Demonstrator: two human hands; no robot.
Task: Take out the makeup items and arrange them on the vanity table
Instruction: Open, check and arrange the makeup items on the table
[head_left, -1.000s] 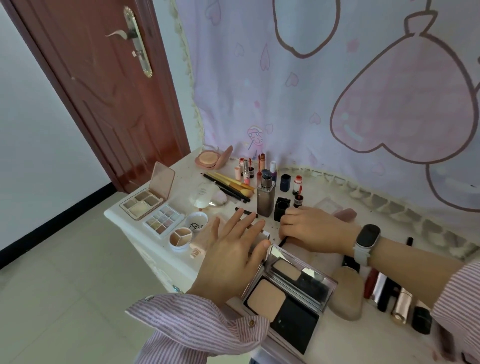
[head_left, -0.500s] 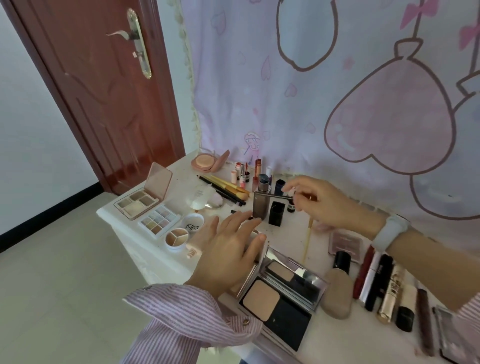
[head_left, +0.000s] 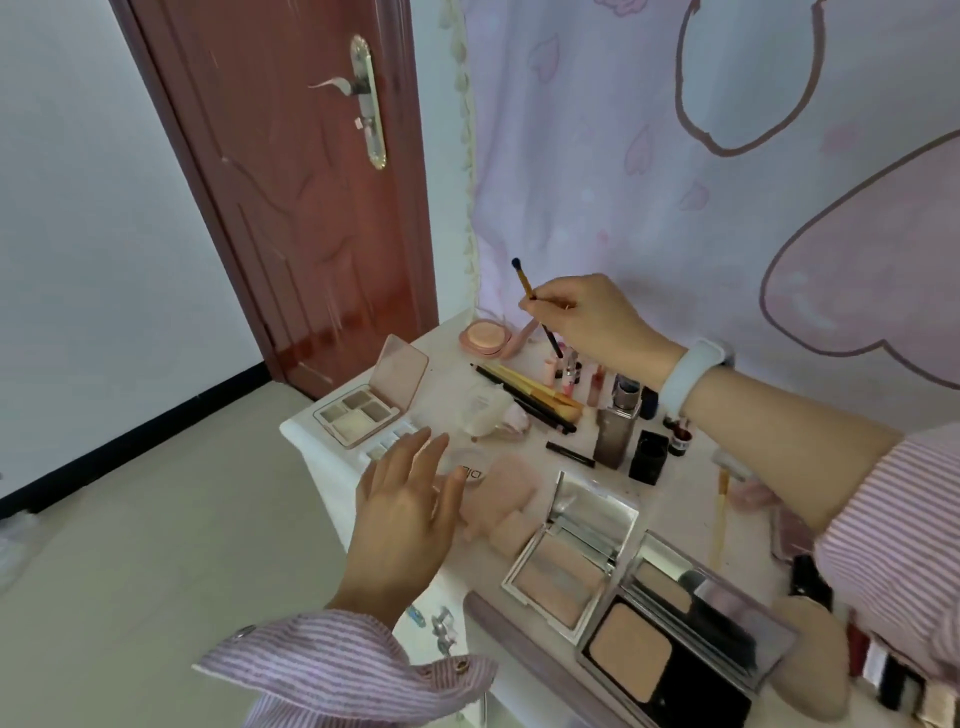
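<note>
My right hand pinches a thin makeup brush with a gold ferrule and dark tip, held tilted above the far side of the white vanity table. Below it lie several brushes in a row and small lipsticks standing upright. My left hand hovers open, fingers spread, over the table's left front, above a round white jar. Two open powder compacts lie at the front.
An open eyeshadow palette sits at the left corner, a pink cushion compact at the back. A tall foundation bottle and black cap stand mid-table. A brown door is left; a pink curtain hangs behind.
My right hand lifted from the table's middle with the thin brush and carried it up and toward the back. My left hand rose off the items and spread open.
</note>
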